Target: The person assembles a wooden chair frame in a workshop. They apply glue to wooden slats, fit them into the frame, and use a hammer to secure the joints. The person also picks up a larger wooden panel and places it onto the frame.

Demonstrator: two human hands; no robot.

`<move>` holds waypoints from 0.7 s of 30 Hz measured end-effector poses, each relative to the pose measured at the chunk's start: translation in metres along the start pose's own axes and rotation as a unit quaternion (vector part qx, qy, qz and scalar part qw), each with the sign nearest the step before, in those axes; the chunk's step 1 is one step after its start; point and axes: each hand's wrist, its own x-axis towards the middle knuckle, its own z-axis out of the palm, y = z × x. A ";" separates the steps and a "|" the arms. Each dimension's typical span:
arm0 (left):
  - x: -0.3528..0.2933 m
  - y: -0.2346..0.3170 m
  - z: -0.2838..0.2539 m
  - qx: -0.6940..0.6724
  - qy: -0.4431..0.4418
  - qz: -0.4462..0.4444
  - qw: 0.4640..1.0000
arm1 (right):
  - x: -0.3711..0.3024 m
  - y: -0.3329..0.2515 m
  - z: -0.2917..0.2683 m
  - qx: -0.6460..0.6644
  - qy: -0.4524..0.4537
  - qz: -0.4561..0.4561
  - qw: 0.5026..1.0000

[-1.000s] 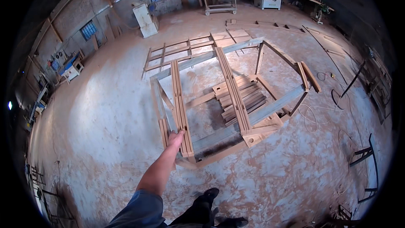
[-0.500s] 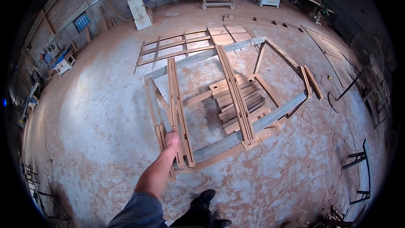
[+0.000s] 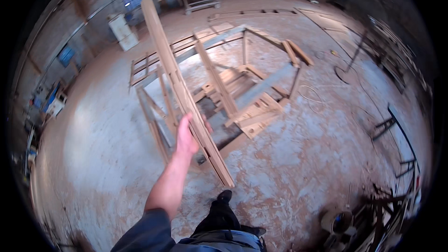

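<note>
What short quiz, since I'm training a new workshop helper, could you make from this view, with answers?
1. Which hand is seen gripping the raised, slotted timber? A) Left B) Right C) Both

2. True or false: wooden rails lie across the grey frame.

3. Fill in: the white cabinet stands beyond the frame, toward the picture's ____ side.

Key: 1. A, the left hand; 2. True; 3. left.
</note>
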 end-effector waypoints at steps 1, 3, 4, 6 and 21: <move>-0.005 -0.001 0.029 0.011 -0.002 0.002 1.000 | -0.001 0.008 -0.012 0.039 0.020 -0.021 0.999; -0.026 -0.030 0.085 -0.016 0.023 0.022 0.999 | -0.013 0.025 -0.047 0.076 0.040 -0.034 0.996; -0.037 -0.049 0.112 -0.030 0.034 0.026 0.999 | -0.021 0.033 -0.065 0.065 0.065 -0.043 0.995; -0.054 -0.092 0.147 -0.026 0.027 0.030 0.999 | -0.042 0.052 -0.101 -0.006 0.143 -0.120 0.982; -0.185 -0.345 0.389 0.115 -0.302 0.068 0.944 | -0.155 0.076 -0.326 0.414 0.485 -0.051 0.769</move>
